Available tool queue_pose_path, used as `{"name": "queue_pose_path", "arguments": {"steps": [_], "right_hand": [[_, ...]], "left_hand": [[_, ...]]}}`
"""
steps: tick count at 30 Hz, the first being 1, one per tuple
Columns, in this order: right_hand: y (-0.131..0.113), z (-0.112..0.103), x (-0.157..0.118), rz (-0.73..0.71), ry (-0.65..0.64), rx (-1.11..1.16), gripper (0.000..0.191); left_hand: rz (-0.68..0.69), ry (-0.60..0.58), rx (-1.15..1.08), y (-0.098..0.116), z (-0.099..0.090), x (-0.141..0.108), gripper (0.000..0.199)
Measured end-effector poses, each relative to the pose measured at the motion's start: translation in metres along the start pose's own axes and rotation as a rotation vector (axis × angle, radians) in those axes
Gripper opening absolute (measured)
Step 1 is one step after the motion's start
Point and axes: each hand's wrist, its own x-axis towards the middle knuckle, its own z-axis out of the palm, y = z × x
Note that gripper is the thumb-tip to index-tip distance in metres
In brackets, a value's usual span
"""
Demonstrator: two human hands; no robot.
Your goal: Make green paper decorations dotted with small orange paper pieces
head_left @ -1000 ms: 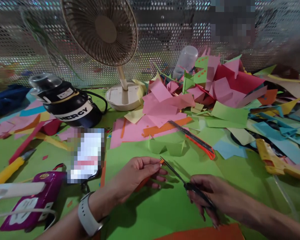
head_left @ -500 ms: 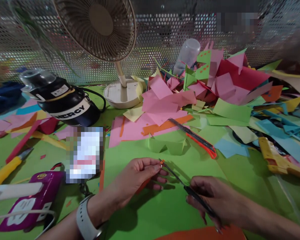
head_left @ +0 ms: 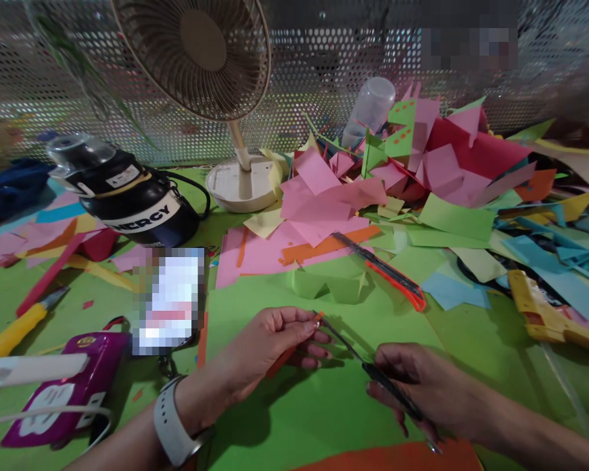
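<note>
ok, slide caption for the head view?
Right hand holds scissors at orange paper pinched in the left hand, above green paper.

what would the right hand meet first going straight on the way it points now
Leading with its scissors, probably the orange paper pinched in the left hand; depth there is hard to judge.

Orange paper point(head_left: 281, 364) partly behind left hand point(head_left: 275, 335)
</note>
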Motion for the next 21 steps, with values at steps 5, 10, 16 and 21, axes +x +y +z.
{"name": "queue_pose_path", "arguments": {"steps": [5,10,16,21], "right_hand": [[-0.0022,-0.0001,-0.0016,0.018,-0.006,0.022,0.044],[-0.0076,-0.0004,-0.0017,0.049,-0.008,0.037,0.045],[-0.0072,-0.0017,-0.0002,0.05,0.001,0.024,0.042],[-0.0084,-0.0006,-0.0006,0.038,-0.001,0.037,0.043]], "left_hand": [[-0.022,0.02,-0.017,0.0022,0.0013,-0.002,0.022],[-0.063,0.049,-0.018,0.0051,0.0,-0.0048,0.022],[-0.073,0.049,-0.048,0.0061,-0.0005,-0.0054,0.025],[-0.067,0.043,-0.032,0.004,-0.0006,-0.0066,0.022]]}}
